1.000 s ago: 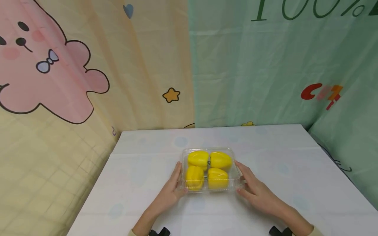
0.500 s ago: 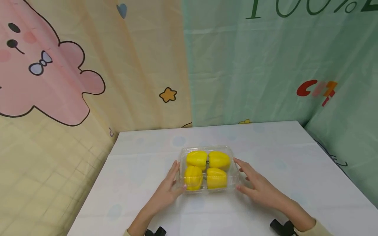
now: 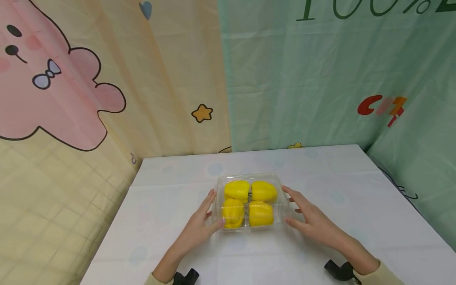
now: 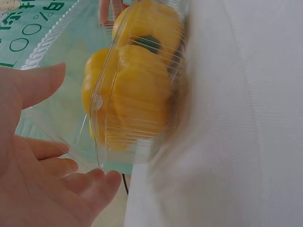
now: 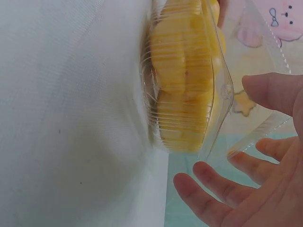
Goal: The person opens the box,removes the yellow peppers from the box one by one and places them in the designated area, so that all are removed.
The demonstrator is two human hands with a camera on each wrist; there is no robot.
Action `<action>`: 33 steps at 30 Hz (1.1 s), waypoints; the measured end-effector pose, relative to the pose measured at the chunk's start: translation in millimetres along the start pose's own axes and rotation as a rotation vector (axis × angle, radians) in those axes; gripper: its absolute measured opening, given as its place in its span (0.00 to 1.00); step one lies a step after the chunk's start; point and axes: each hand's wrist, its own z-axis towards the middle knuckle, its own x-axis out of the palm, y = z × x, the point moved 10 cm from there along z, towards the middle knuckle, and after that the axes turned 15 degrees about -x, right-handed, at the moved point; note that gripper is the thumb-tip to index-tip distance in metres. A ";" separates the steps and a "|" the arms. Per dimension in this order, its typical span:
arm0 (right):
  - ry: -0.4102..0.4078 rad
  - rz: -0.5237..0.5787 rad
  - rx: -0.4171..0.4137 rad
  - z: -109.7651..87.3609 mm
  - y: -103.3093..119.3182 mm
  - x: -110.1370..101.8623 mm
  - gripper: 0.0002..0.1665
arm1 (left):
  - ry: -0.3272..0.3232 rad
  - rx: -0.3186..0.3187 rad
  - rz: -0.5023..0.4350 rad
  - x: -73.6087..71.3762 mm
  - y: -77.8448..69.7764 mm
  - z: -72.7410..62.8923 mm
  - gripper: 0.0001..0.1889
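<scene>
A clear plastic clamshell box sits on the white table, with several yellow bell peppers inside. Along its left side lies my left hand, thumb by the front left corner and fingers extended toward the back. My right hand faces it from the right, fingers spread and fingertips close to the wall. Both wrist views show the thumbs held off the plastic while other fingertips reach the rim's edge. Clear lid plastic with a ribbed edge rises above the rim in the left wrist view.
The white-covered table spreads around the box, its back edge against printed curtains. A green curtain closes off the right side. Black wrist mounts show below the hands.
The right hand's fingers have loosened and come slightly away from the box's side. The left hand stays beside it. The head view has shifted slightly; the box remains between the hands.
</scene>
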 end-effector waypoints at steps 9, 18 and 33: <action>-0.028 -0.050 -0.030 8.1 -0.3 -7.5 0.53 | -0.037 0.019 -0.083 -10.8 -3.7 5.7 0.42; -0.074 -0.039 -0.074 15.7 0.8 -14.9 0.50 | -0.059 0.062 -0.202 -20.0 -7.1 14.1 0.37; -0.130 -0.026 -0.082 24.6 -5.7 -21.1 0.48 | -0.037 0.028 -0.343 -29.1 -7.4 24.8 0.33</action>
